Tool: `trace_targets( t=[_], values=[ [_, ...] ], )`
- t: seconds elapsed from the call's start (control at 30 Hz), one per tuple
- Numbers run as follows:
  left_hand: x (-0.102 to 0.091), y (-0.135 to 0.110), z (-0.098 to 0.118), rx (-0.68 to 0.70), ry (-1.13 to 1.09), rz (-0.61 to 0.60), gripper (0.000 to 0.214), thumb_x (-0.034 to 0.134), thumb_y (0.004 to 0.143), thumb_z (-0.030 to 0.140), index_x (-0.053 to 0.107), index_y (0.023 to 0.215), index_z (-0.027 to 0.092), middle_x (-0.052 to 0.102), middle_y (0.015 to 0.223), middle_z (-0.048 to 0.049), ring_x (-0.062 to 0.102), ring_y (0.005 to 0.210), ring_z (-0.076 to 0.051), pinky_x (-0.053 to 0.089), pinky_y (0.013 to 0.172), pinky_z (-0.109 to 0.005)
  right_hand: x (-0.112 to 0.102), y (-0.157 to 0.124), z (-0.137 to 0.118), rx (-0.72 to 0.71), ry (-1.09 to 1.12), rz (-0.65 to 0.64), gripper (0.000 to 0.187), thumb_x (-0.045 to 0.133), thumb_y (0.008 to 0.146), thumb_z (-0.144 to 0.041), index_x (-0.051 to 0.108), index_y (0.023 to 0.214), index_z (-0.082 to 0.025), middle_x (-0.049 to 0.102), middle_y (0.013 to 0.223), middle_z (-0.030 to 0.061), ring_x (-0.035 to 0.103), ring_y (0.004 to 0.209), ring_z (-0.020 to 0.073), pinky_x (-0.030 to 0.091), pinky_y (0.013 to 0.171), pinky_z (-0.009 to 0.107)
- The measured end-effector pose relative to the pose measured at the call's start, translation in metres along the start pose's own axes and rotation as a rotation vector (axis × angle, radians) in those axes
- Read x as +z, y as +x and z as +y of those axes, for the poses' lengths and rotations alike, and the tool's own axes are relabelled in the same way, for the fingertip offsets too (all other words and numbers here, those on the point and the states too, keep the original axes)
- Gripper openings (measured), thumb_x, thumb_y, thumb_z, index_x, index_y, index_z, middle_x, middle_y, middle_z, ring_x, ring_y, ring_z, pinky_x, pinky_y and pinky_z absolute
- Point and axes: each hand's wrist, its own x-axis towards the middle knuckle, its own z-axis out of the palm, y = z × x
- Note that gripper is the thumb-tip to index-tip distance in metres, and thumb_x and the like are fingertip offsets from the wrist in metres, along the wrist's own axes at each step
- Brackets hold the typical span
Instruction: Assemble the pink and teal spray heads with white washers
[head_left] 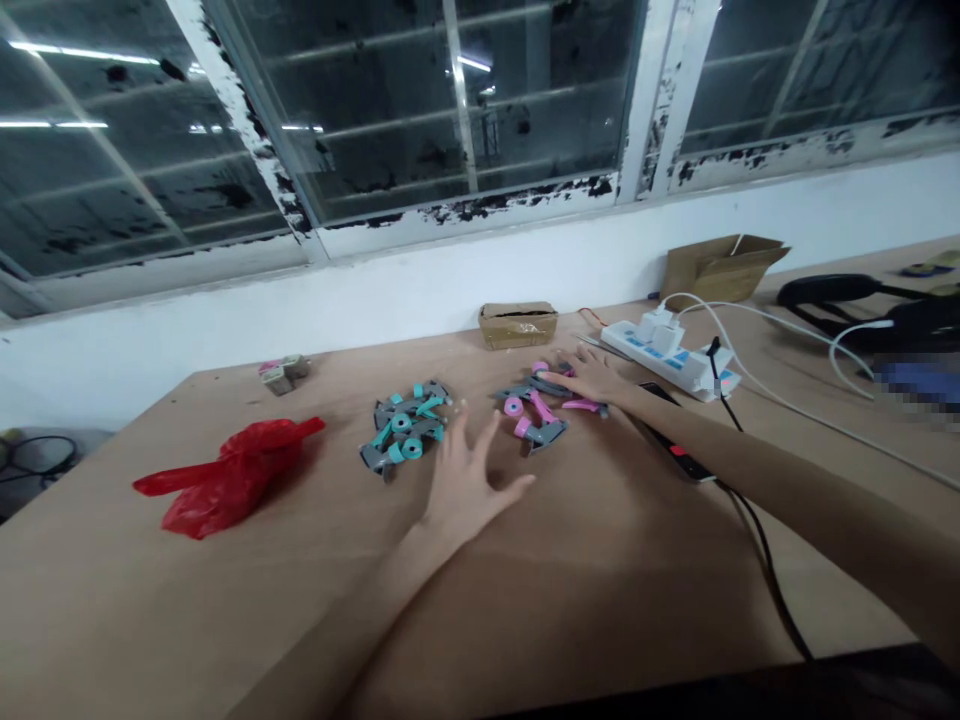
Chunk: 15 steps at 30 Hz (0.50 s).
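Two groups of small plastic parts lie on the wooden table (480,570). The left group is a heap of teal and grey parts (405,425), some with round ring-like ends. To its right are pink and grey parts (536,415) of similar shape, more loosely spread. My left hand (465,475) is just right of the teal heap, fingers spread and pointing away from me, nothing held. Reaching over the far right side of the pink group, my right hand (592,375) has its fingers stretched out, the fingertips at the parts. Whether it presses on one is unclear.
A red plastic bag (232,475) lies left. A small cardboard box (517,327) stands by the wall, an open carton (716,270) farther right. A power strip (664,350) with chargers and cables sits right, and a phone (679,450) on a black cable lies beneath my right forearm.
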Motion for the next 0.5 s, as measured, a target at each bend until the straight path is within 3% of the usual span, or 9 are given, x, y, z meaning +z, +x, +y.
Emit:
trace_targets(
  t=[0.1,0.2,0.37,0.5],
  values=[
    [0.029,0.021,0.023,-0.044,-0.025,-0.061,0.090,0.057,0.067,0.068,0.025,0.140,0.025,0.005,0.150,-0.0160,0.014,0.135,-0.041,0.028,0.102,-0.057,0.005,0.000,-0.004,-0.015,0.015,0.006,0.079,0.029,0.075,-0.077,0.041,0.133,-0.025,0.034,0.143,0.0136,0.026,0.131,0.0384,0.024,0.100,0.057],
    [0.044,0.039,0.022,-0.083,-0.031,-0.089,0.093,0.056,0.067,0.068,0.023,0.141,0.022,0.002,0.150,-0.0184,0.008,0.136,-0.042,0.024,0.104,-0.057,0.010,-0.007,-0.015,-0.044,0.025,0.020,0.073,0.030,0.078,-0.074,0.043,0.132,-0.027,0.035,0.143,0.0098,0.027,0.131,0.0347,0.023,0.103,0.053],
    [0.043,0.048,0.003,-0.102,-0.072,-0.200,0.088,0.052,0.072,0.066,0.020,0.143,0.024,0.007,0.150,-0.0172,0.012,0.137,-0.038,0.022,0.106,-0.053,0.016,-0.017,-0.041,-0.068,0.044,0.052,0.072,0.027,0.078,-0.075,0.039,0.134,-0.032,0.035,0.143,0.0053,0.025,0.133,0.0318,0.023,0.104,0.050],
    [0.036,0.048,-0.011,-0.109,-0.090,-0.206,0.086,0.051,0.075,0.064,0.019,0.143,0.024,0.016,0.149,-0.0172,0.016,0.137,-0.036,0.022,0.107,-0.050,0.025,-0.012,-0.065,-0.047,0.055,0.071,0.074,0.024,0.077,-0.076,0.040,0.134,-0.031,0.034,0.144,0.0055,0.024,0.133,0.0307,0.021,0.105,0.050]
  ],
)
